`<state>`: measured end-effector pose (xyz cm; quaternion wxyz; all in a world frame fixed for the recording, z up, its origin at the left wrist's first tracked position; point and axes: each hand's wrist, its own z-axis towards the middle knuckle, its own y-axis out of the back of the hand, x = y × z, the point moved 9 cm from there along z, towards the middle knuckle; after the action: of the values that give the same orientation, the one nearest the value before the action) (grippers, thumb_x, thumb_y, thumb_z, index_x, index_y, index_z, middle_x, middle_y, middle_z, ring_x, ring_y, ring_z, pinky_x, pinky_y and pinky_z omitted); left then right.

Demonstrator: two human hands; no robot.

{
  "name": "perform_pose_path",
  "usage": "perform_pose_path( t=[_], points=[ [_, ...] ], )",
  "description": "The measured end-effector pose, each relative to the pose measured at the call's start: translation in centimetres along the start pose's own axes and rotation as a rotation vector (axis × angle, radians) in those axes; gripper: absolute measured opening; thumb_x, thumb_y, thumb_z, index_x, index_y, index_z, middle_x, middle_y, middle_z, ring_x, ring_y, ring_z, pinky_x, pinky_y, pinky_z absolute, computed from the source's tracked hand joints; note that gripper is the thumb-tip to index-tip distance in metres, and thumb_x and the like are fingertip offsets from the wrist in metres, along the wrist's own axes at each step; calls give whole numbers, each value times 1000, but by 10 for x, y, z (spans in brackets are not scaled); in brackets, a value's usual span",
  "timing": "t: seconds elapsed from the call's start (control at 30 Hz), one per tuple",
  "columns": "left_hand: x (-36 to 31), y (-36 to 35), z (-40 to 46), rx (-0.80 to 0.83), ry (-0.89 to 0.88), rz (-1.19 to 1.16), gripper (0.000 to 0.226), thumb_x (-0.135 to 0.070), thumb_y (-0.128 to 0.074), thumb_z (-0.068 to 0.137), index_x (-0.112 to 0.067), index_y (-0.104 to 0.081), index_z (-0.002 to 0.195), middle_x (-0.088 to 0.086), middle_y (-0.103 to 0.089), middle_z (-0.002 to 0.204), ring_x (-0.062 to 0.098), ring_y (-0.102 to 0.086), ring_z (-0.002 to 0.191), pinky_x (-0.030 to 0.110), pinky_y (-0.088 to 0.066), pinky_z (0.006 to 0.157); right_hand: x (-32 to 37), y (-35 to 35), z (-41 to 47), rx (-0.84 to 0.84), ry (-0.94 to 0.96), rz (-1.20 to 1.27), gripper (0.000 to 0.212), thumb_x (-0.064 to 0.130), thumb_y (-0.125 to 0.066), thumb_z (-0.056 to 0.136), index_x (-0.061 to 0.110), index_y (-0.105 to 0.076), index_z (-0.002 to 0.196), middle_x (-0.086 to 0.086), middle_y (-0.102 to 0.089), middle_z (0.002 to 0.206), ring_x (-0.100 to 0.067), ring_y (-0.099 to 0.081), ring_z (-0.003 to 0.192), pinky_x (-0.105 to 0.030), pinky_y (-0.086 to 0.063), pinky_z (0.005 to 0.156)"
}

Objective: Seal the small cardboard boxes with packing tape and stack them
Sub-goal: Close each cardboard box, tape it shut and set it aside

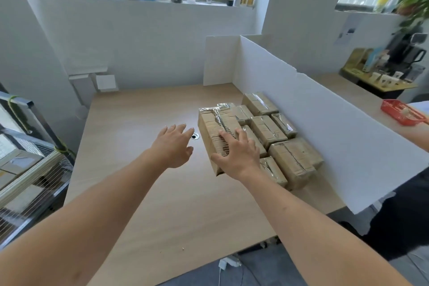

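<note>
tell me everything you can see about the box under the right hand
The box is brown cardboard, oblong, wrapped in clear glossy tape that wrinkles at its far end. It sits higher than the other taped boxes, apparently resting on them, at the left edge of the group on the wooden table. The right hand lies on its top with fingers spread and straight. The left hand hovers beside it without touching it.

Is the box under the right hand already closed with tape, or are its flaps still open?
Closed. The box under the right hand has flat flaps, with shiny clear tape across its top and far end.
</note>
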<state>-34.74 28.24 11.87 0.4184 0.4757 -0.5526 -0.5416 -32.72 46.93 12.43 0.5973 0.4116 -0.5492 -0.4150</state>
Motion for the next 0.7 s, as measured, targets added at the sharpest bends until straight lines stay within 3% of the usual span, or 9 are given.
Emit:
perform_pose_path(
  t=[0.23,0.7],
  points=[
    [-10,0,73,-17,-2,-38,61,-39,-47,103,-18,-28,157,10,-24,165,32,-23,151,42,-20,122,-26,-6,69,24,2,20,74,65,-60,78,47,-39,147,-1,-29,155,-33,-34,138,-47,-28,112],
    [61,-100,231,131,78,-110,64,-40,-45,103,-19,-23,159,10,-20,167,33,-20,153,44,-20,124,-31,-133,233,181,-18,-10,69,65,-57,81,46,-40,145,2,-28,153,-32,-36,130,-45,-30,105]
  ],
)
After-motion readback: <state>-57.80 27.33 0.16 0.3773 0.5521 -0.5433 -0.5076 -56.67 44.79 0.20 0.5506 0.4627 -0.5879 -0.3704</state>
